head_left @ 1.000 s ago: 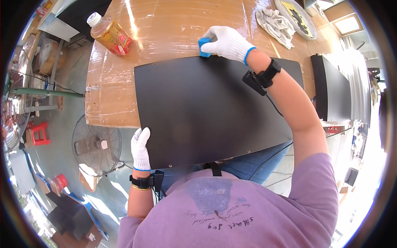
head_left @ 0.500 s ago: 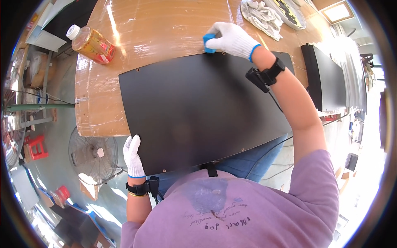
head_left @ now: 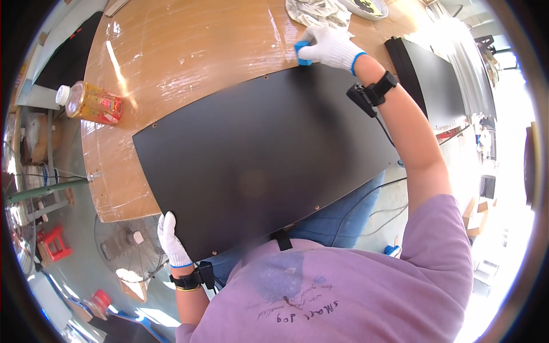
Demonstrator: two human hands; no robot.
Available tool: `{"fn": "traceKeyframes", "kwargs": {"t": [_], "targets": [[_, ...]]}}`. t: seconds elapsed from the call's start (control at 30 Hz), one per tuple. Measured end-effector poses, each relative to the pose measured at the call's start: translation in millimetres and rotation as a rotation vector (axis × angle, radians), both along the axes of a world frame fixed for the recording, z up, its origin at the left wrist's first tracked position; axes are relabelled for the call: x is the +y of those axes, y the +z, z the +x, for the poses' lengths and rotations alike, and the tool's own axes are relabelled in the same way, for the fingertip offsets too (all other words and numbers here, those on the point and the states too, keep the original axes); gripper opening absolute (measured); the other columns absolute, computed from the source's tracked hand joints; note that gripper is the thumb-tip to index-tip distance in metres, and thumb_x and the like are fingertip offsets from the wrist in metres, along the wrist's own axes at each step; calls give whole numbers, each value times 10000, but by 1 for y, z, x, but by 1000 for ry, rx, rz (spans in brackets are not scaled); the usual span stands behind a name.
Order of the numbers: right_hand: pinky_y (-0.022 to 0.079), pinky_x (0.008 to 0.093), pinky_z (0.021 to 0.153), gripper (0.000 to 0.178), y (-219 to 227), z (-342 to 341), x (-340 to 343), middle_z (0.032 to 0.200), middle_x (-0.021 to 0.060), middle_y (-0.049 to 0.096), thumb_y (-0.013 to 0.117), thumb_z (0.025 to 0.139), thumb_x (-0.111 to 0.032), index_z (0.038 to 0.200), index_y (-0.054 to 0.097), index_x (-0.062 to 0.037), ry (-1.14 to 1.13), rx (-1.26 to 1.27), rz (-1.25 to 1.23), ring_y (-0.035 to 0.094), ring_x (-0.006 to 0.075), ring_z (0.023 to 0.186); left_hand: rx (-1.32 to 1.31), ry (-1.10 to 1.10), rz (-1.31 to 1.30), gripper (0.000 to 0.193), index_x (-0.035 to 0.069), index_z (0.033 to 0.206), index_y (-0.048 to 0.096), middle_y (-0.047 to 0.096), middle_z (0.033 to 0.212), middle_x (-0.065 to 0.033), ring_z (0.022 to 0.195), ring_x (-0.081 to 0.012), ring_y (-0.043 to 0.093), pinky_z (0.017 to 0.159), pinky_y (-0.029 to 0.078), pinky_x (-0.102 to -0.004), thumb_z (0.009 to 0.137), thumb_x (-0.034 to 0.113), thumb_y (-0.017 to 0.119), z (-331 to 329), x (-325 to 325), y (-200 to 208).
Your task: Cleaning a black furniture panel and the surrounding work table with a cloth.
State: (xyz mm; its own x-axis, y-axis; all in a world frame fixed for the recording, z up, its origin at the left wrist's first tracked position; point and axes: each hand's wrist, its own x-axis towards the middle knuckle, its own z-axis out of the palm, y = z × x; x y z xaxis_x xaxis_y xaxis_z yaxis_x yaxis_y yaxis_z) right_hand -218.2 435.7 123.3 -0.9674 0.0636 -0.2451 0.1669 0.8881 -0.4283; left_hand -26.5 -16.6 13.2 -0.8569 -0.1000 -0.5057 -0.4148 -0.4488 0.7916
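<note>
A large flat black panel, with small holes along its long edges, lies on the table in front of me and overhangs its near side. My right hand, in a white knitted glove, pinches a small blue block against the panel's far edge, right of the middle. At the near left corner, my left hand, also gloved, grips the panel's short edge; its thumb is not clearly visible. Both wrists carry black strapped devices.
The table has a shiny film cover. On it stand a capped drink bottle at left, and a crumpled cloth and round dish at the back. Black panels stand at right; a floor fan is at lower left.
My right hand has slid the blue block rightward along the panel's far edge, past a hole. My left hand keeps its place at the near corner. The whole view has turned slightly.
</note>
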Motion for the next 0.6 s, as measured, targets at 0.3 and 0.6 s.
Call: {"fn": "traceKeyframes", "kwargs": {"t": [0.3, 0.6], "targets": [[519, 325, 790, 358, -19, 0, 13, 905, 97, 695, 634, 786, -289, 1035, 658, -33, 46, 63, -32, 652, 203, 818, 14, -13, -12, 185, 28, 1082, 614, 632, 987, -33, 881, -121, 604, 776, 486, -263, 965, 158, 554, 4, -5, -4], [530, 333, 758, 420, -14, 10, 94, 861, 152, 699, 630, 747, -328, 1006, 668, 2, -107, 96, 82, 674, 235, 791, 1, -15, -82, 183, 48, 1076, 593, 608, 1014, -50, 917, -144, 608, 806, 510, -284, 968, 190, 553, 4, -6, -4]]}}
